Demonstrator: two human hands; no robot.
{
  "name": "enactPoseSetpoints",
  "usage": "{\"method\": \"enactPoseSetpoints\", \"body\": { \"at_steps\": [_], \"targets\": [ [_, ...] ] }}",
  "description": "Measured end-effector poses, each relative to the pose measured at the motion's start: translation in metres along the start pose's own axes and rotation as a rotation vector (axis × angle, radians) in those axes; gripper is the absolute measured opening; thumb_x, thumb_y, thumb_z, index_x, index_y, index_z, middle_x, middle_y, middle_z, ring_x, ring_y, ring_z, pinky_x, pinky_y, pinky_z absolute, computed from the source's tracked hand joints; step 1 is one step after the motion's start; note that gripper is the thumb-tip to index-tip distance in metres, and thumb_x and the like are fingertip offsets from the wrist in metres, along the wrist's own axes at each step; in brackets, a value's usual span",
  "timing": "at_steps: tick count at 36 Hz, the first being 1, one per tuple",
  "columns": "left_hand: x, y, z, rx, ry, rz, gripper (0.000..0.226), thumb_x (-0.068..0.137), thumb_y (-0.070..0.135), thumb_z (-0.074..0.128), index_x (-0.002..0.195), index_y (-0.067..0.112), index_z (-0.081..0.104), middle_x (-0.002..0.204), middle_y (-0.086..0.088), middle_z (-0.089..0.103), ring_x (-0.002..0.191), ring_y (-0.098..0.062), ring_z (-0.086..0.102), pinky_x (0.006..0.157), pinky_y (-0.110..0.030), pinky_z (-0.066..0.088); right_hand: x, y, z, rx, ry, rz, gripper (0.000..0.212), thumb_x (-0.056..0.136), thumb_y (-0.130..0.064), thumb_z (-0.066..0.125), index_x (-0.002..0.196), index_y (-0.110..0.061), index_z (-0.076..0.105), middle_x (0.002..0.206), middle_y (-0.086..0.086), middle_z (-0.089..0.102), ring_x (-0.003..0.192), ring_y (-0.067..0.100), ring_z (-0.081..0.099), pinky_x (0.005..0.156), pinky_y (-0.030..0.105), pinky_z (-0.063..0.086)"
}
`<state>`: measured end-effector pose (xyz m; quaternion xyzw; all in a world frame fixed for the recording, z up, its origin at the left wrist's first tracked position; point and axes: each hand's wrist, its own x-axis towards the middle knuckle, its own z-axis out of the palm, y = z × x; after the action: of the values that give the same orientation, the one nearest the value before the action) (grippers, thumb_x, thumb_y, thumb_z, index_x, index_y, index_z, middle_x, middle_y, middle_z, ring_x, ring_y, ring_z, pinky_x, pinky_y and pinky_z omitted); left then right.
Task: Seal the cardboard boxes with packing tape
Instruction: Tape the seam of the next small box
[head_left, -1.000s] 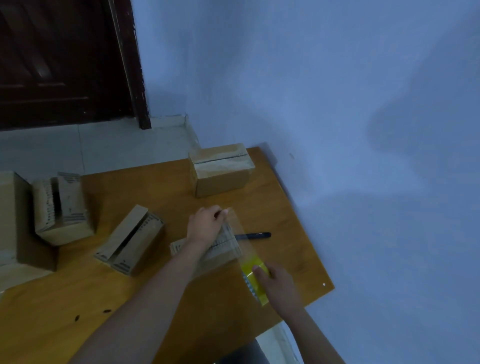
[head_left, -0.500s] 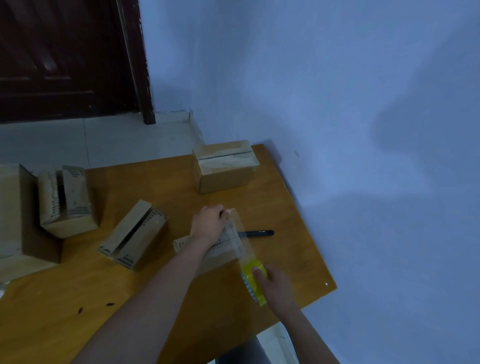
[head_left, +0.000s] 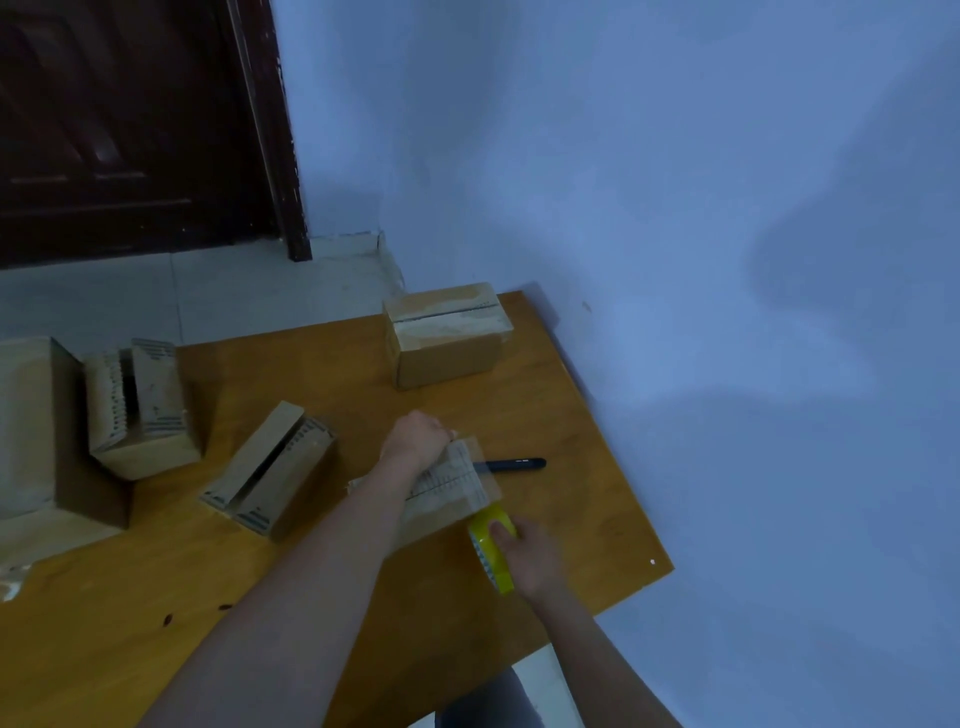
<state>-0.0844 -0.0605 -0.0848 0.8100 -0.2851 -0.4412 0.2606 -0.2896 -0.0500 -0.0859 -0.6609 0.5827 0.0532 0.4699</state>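
**Q:** Head view, over a wooden table (head_left: 467, 639) set against a blue wall: what stands where?

**A:** Largest first. A big box (head_left: 31, 431) sits at the far left edge, and two smaller boxes beside it, one (head_left: 140, 410) and another (head_left: 270, 470), show open seams, untaped by my reading. At the far edge a closed box (head_left: 449, 335) looks sealed along its top.

**Q:** And the one under your hands?

**A:** That box (head_left: 447, 488) lies mid-table. My left hand (head_left: 418, 436) presses the tape end down on its far edge, fingers curled over it. My right hand (head_left: 530, 558) grasps the yellow tape roll (head_left: 491, 545) at the near edge, with a clear strip stretched across the top between them.

**Q:** How far along?

**A:** I judge one done, one in hand, at least two waiting. The strip needs cutting; a black pen (head_left: 514, 463) lies just beyond.
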Motion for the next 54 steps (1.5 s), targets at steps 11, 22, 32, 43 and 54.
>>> {"method": "enactPoseSetpoints", "body": {
  "at_steps": [11,22,32,43,54],
  "targets": [
    [-0.001,-0.005,0.003,0.069,0.06,-0.097,0.03,0.084,0.03,0.049,0.107,0.021,0.066,0.109,0.002,0.063,0.096,-0.021,0.059,0.083,-0.031,0.05,-0.006,-0.003,-0.001,0.09,0.005,-0.043,0.022,0.098,-0.035,0.045,0.098,-0.018,0.059,0.087,0.003,0.06,0.078,0.012,0.056,0.072,0.034,0.047],
    [-0.049,-0.02,0.023,0.476,0.33,0.675,0.029,0.098,0.034,0.043,0.1,0.013,0.062,0.076,-0.003,0.064,0.067,-0.023,0.062,0.05,-0.028,0.042,-0.012,0.004,0.0,0.087,-0.005,-0.124,0.028,0.098,-0.033,0.047,0.095,-0.01,0.062,0.078,0.002,0.059,0.068,0.012,0.053,0.061,0.025,0.04],
    [-0.1,-0.045,0.063,0.753,0.41,0.516,0.069,0.09,0.059,0.039,0.136,0.008,0.049,0.129,-0.007,0.046,0.123,-0.026,0.037,0.093,-0.036,0.048,-0.022,0.02,0.002,0.284,-0.107,-0.174,0.016,0.096,-0.021,0.048,0.097,-0.022,0.063,0.089,0.006,0.063,0.081,0.02,0.059,0.075,0.037,0.047],
    [-0.087,-0.056,0.072,0.768,0.441,0.524,0.088,0.069,0.069,0.065,0.13,0.006,0.056,0.123,-0.008,0.054,0.12,-0.027,0.039,0.09,-0.04,0.052,-0.011,0.023,0.0,0.177,-0.131,-0.081,0.027,0.097,-0.034,0.048,0.107,-0.016,0.065,0.101,0.01,0.069,0.094,0.025,0.065,0.089,0.046,0.051],
    [-0.089,-0.055,0.075,0.767,0.612,0.599,0.086,0.06,0.066,0.074,0.122,0.007,0.064,0.116,-0.009,0.06,0.115,-0.026,0.041,0.083,-0.038,0.055,-0.002,0.028,-0.009,0.21,-0.229,-0.116,0.028,0.096,-0.033,0.051,0.108,-0.011,0.063,0.099,0.007,0.068,0.088,0.017,0.065,0.078,0.031,0.051]
  ]
}}
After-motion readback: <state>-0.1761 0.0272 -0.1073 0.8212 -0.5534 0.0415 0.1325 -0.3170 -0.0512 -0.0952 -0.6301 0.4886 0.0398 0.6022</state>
